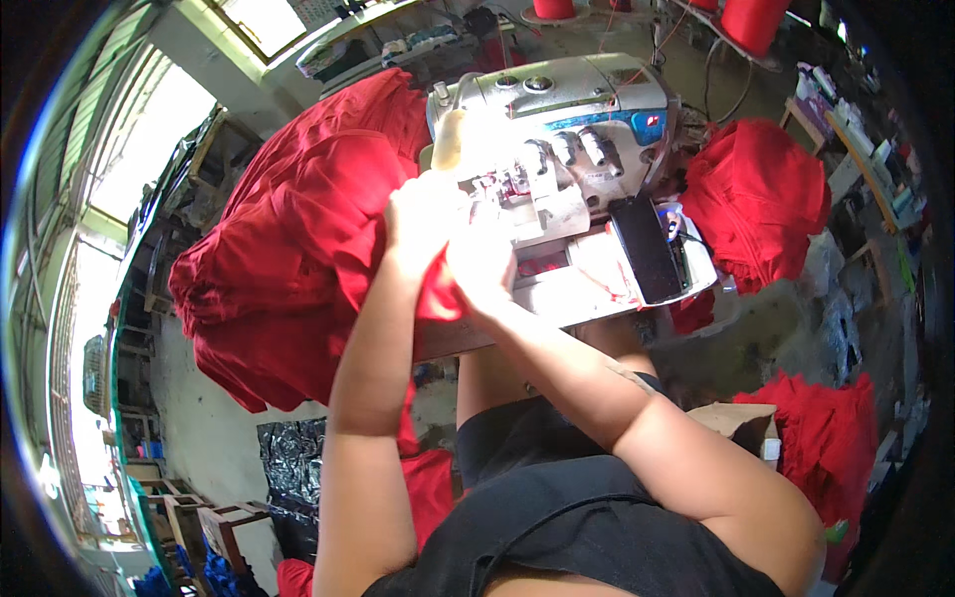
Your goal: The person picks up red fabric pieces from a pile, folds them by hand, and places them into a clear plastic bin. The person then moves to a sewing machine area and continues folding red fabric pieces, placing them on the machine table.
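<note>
Both my hands are at the left end of a white and grey sewing machine (557,109), close to its needle area. My left hand (423,214) closes on red cloth (308,209), a big heap that spreads over the machine's left side and hangs down. Just right of it, my right hand (480,254) also grips the cloth, with a fold of it showing between the wrists. Strong lamp glare washes out the fingertips, and the needle and the cloth's edge are hard to make out.
A black phone-like slab (647,249) leans at the machine's right end. Another red cloth pile (756,204) stands beyond it, and more red pieces (821,438) lie at lower right by a brown carton (736,423). Red thread cones (751,25) stand at the back. A black plastic bag (290,468) lies lower left.
</note>
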A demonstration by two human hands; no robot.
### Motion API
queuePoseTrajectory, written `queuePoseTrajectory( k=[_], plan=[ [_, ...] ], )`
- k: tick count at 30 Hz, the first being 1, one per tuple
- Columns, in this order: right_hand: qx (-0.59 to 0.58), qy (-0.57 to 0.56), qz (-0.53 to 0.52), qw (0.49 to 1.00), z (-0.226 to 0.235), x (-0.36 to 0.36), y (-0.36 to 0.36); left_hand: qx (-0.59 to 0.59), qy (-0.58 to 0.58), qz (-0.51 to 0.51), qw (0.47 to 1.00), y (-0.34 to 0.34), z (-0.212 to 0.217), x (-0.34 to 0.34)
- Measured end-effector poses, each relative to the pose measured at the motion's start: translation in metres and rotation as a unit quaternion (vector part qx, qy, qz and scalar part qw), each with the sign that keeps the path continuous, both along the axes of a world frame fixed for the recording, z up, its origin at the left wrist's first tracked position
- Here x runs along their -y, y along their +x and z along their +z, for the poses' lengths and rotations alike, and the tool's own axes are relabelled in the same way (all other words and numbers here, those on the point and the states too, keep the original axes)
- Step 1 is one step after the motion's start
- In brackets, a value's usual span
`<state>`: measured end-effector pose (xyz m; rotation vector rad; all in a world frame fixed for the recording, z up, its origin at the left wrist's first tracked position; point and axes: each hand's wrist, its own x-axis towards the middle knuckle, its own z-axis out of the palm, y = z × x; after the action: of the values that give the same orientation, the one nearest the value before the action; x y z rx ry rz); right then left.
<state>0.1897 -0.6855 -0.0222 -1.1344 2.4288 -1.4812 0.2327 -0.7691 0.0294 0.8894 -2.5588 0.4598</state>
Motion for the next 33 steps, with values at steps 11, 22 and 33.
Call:
queuePoseTrajectory(
  k=[11, 22, 33],
  plan=[
    [0.117, -0.122, 0.001, 0.986, -0.014, -0.028, -0.046, -0.09, 0.13, -0.102, 0.982, -0.022, -0.027, -0.009],
    [0.322, -0.198, -0.054, 0.924, -0.029, -0.003, -0.046, -0.137, 0.193, -0.114, 0.965, -0.032, -0.034, 0.018],
    [0.318, -0.202, -0.03, 0.926, -0.03, -0.005, -0.052, -0.133, 0.234, -0.134, 0.954, -0.033, -0.04, 0.038]
  ],
)
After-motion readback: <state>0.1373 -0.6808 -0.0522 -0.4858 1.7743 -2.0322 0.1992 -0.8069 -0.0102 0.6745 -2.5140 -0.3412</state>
